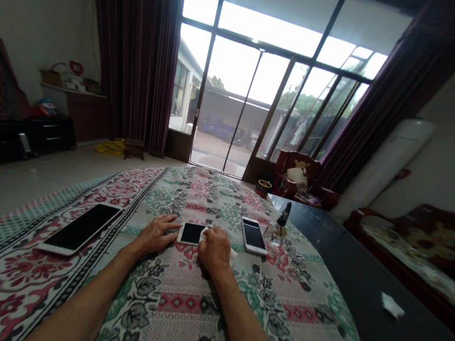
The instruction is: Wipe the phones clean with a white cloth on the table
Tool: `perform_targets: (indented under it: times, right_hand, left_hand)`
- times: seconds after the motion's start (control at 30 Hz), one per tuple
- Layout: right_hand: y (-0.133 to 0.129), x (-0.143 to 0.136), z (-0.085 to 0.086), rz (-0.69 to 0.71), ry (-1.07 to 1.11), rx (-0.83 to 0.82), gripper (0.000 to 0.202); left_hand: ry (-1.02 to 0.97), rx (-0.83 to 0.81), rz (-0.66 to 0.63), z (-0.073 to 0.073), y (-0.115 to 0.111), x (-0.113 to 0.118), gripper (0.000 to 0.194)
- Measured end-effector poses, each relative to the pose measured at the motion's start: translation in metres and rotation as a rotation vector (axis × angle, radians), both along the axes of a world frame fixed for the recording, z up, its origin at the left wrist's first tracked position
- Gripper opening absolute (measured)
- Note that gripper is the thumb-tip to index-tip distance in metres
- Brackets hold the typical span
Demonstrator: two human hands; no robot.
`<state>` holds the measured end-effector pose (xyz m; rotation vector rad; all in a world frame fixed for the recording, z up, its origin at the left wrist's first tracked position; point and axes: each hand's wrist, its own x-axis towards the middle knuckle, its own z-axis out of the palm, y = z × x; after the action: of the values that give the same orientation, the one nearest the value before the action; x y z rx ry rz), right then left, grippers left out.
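A small white smartphone with a dark screen lies flat on the patterned tablecloth, between my two hands. My left hand rests with its fingers stretched out, the tips at the phone's left end. Bunched over the right end of the phone, my right hand presses a white tissue onto it; most of the tissue is hidden under the fingers. Right of that hand lies a second white smartphone. A larger white tablet with a black screen lies to the left.
A clear bottle with a black spray top stands beyond the second phone. A dark table adjoins on the right, with a crumpled white tissue on it. Wooden seats and glass doors are further back.
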<state>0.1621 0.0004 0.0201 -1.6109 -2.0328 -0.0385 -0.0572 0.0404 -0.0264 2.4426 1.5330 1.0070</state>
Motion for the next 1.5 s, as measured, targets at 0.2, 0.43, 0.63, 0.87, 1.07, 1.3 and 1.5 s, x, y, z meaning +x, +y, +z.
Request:
perform_targets:
  times: [0.2,0.43,0.63,0.87,1.07,1.3,1.5]
  right_hand:
    - [0.007,0.017,0.004,-0.145,-0.031,-0.038,0.025]
    - [-0.003,0.000,0.002,-0.035,-0.089,-0.001,0.020]
    - [-0.016,-0.026,-0.002,0.248,-0.070,0.022,0.020]
    - [-0.011,-0.027,0.001,0.286,-0.072,0.004,0.029]
    - [0.008,0.003,0.000,0.048,-0.037,-0.030,0.032]
    - [0.013,0.014,0.000,-0.065,-0.022,-0.039,0.033]
    - [0.003,-0.013,-0.006,0.060,0.095,0.030,0.030]
  left_hand:
    - [-0.018,-0.032,-0.005,0.005,-0.004,0.001,0.033]
    - [-0.042,-0.026,0.007,0.006,-0.004,0.003,0.031]
    - [-0.032,-0.028,-0.008,0.003,-0.002,0.001,0.032]
    - [-0.025,-0.053,-0.017,0.005,-0.002,0.000,0.035]
    - [-0.014,-0.038,-0.025,0.009,-0.005,0.003,0.033]
    - [-0.001,-0.043,-0.011,0.010,-0.006,0.003,0.034]
    - [-0.050,-0.056,-0.014,0.009,-0.006,0.002,0.033]
